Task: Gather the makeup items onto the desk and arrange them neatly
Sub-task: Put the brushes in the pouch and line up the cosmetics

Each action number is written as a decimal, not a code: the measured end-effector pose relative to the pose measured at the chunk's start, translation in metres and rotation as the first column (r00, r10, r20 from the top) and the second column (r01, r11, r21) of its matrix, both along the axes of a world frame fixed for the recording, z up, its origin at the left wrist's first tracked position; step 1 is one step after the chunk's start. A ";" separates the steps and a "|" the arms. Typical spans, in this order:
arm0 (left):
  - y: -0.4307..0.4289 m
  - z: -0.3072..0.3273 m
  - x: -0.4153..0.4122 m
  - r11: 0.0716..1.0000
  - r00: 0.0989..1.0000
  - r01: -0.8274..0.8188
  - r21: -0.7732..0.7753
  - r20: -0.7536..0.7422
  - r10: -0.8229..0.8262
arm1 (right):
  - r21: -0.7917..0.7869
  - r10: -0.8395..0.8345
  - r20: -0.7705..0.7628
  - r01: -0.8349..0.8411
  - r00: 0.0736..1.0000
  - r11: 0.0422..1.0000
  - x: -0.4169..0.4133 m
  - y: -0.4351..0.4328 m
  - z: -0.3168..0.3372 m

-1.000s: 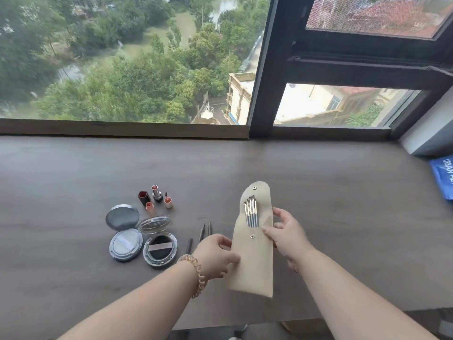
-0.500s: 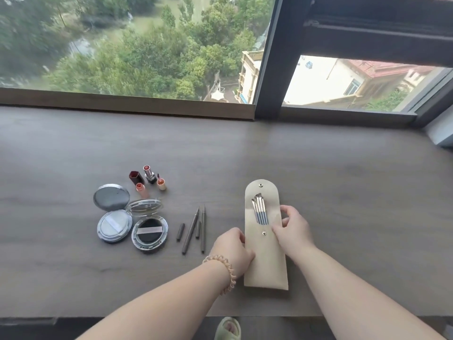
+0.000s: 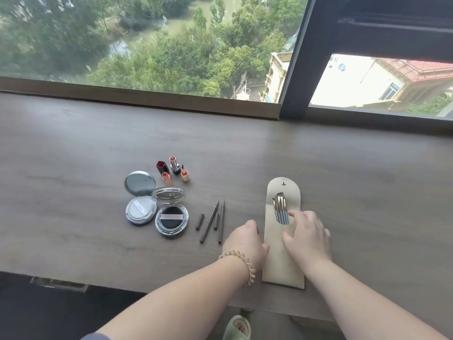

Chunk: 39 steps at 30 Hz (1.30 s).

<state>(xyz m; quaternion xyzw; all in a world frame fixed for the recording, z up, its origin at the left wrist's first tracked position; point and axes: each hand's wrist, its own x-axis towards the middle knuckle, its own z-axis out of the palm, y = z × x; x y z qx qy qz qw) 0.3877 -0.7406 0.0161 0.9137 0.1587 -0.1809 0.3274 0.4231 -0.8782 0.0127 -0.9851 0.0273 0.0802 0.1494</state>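
Seemingly, the right hand, fingers loosely spread, is pressing the brush pouch flat on the desk beneath it, the left hand curling beside it, grip untellable, and the next move is calling for gentle squaring.

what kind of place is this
Probably a high-floor flat or hotel room: a long wooden desk under a big window looking down on treetops and rooftops, with a brush pouch laid out.

The brushes vanish lower down inside the pouch.
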 end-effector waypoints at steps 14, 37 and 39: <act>0.124 0.014 -0.058 0.948 0.948 -0.314 0.046 0.069 0.311 | 0.227 0.292 0.027 -0.290 0.956 0.930 -0.027 0.126 0.000; 0.267 -0.009 -0.035 0.873 0.905 -0.425 0.237 0.094 0.415 | 0.065 -0.057 0.110 0.050 0.992 0.997 -0.042 0.197 -0.021; 0.266 -0.014 -0.033 0.878 0.913 -0.407 0.251 0.093 0.397 | -0.057 0.169 0.050 -0.166 0.984 0.984 -0.050 0.200 -0.025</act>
